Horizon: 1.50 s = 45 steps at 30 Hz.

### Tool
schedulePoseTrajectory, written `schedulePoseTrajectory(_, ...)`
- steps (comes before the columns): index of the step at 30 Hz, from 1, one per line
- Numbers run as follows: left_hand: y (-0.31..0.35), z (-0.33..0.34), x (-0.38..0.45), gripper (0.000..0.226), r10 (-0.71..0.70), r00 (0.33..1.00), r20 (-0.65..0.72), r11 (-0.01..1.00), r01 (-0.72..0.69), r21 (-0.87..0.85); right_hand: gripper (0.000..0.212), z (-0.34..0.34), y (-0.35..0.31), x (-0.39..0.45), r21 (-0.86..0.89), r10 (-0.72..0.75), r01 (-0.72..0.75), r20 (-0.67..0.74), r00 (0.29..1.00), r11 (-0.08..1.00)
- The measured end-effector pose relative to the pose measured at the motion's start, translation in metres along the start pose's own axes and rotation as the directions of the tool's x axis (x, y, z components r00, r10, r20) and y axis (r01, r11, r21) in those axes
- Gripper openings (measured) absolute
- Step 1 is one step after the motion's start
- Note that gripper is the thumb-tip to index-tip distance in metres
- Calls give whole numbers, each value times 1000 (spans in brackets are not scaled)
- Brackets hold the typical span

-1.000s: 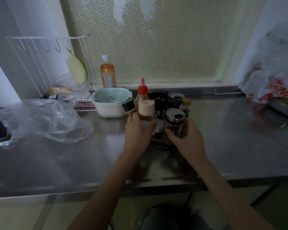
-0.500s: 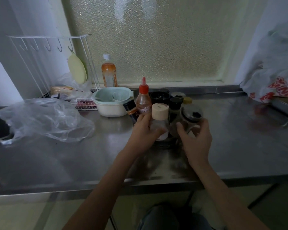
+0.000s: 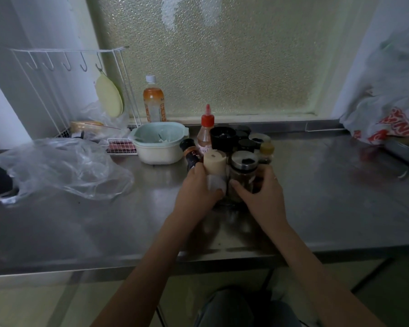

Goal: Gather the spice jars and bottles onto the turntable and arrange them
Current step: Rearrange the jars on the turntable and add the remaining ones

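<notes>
Both hands are in among the cluster of jars at the middle of the steel desk (image 3: 80, 232). The left hand (image 3: 195, 192) is wrapped around the cream-capped jar (image 3: 214, 169), fingers closed on its pale lower half so most of the glass is covered. Just beside it, the right hand (image 3: 261, 197) is clamped on the steel-lidded jar (image 3: 242, 172), thumb across the front and fingers round the far side. The two jars stand upright and nearly touching.

The turntable itself is hard to find: the hands and jars cover where it would sit, and only a dark, blurry patch shows beneath them. Behind the held jars stand a red-capped squeeze bottle (image 3: 206, 134), a black-lidded jar (image 3: 223, 137), a tilted dark spice bottle (image 3: 190, 155) and a yellow-capped jar (image 3: 266, 152); further small lids behind those are too dim to tell apart.

To the left sit a pale green bowl (image 3: 159, 143), a crumpled clear plastic bag (image 3: 62, 167) and a white wire rack (image 3: 64, 90). An orange drink bottle (image 3: 153, 101) stands by the frosted window. A printed bag (image 3: 387, 119) at the right is cut off by the frame edge.
</notes>
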<state>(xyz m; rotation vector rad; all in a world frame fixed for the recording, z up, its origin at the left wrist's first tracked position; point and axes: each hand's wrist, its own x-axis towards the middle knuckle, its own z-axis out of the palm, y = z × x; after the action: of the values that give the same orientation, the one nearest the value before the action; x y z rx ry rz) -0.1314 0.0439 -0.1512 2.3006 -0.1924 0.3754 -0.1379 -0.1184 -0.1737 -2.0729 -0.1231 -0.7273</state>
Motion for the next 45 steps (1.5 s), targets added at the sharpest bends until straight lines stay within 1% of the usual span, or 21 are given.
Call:
schedulePoseTrajectory(2,-6,1,-5,44,6,999,-36,998,-9,-61,51,0,-3,-6,-44,-44,45,26,999,998)
schedulePoseTrajectory(4,-13,-2,-9,32,-23,991,-136,986,0,-167,48,-4,-7,-12,-26,-79,81,48,996,996)
schedulePoseTrajectory(6,-21,-11,-3,18,-69,958,-279,969,-2,-248,40,-11,-9,-13,35,-71,71,-5,997,997)
schedulePoseTrajectory(8,-29,-21,16,9,-122,931,-343,970,40,-238,24,-20,-8,-11,90,-44,52,-91,995,995)
schedulePoseTrajectory(10,-34,-29,44,6,-220,934,-281,963,163,-214,13,-27,-4,-9,121,-7,21,-109,994,992)
schedulePoseTrajectory(13,-37,-24,80,31,-408,913,-4,878,392,-277,15,-26,3,-9,122,36,-25,-85,996,992)
schedulePoseTrajectory(14,-37,-20,87,34,-428,900,84,836,430,-340,16,-24,5,-10,116,46,-36,-87,995,993)
schedulePoseTrajectory(16,-37,-12,94,21,-417,888,196,746,457,-485,15,-20,8,-11,112,74,-64,-89,993,992)
schedulePoseTrajectory(19,-34,-5,99,11,-333,933,139,728,348,-591,14,-19,12,-11,136,99,-85,-98,990,987)
schedulePoseTrajectory(23,-34,-4,95,36,-222,975,-16,728,155,-668,12,-21,11,-10,154,98,-80,-111,989,985)
schedulePoseTrajectory(26,-36,-5,88,44,-176,984,22,724,145,-675,11,-20,12,-9,156,97,-78,-120,988,985)
schedulePoseTrajectory(29,-35,-5,78,37,-165,986,11,678,122,-725,10,-25,13,-1,148,85,-61,-157,984,987)
schedulePoseTrajectory(30,-32,-5,72,36,-191,980,-51,671,92,-736,12,-28,13,5,148,90,-64,-175,980,987)
schedulePoseTrajectory(32,-28,-4,57,32,-201,941,-272,724,-44,-688,24,-35,14,22,148,124,-97,-187,975,984)
schedulePoseTrajectory(34,-26,-3,42,30,-74,900,-430,809,-198,-553,38,-40,13,42,144,158,-140,-121,980,980)
schedulePoseTrajectory(35,-27,-2,36,30,35,898,-438,848,-259,-463,43,-42,11,52,154,172,-161,-60,983,975)
schedulePoseTrajectory(37,-30,1,28,33,209,925,-316,872,-323,-368,48,-43,7,73,205,210,-225,90,973,953)
schedulePoseTrajectory(39,-31,5,25,37,228,959,-167,870,-278,-408,45,-45,5,91,180,235,-277,224,946,944)
schedulePoseTrajectory(40,-32,7,25,34,204,967,-152,872,-250,-421,43,-49,4,99,124,231,-276,293,928,953)
schedulePoseTrajectory(43,-32,7,26,25,153,945,-288,876,-264,-403,41,-62,1,117,-57,212,-214,526,823,975)
schedulePoseTrajectory(45,-31,4,25,27,127,882,-453,855,-329,-402,42,-65,-2,120,-91,207,-188,544,813,978)
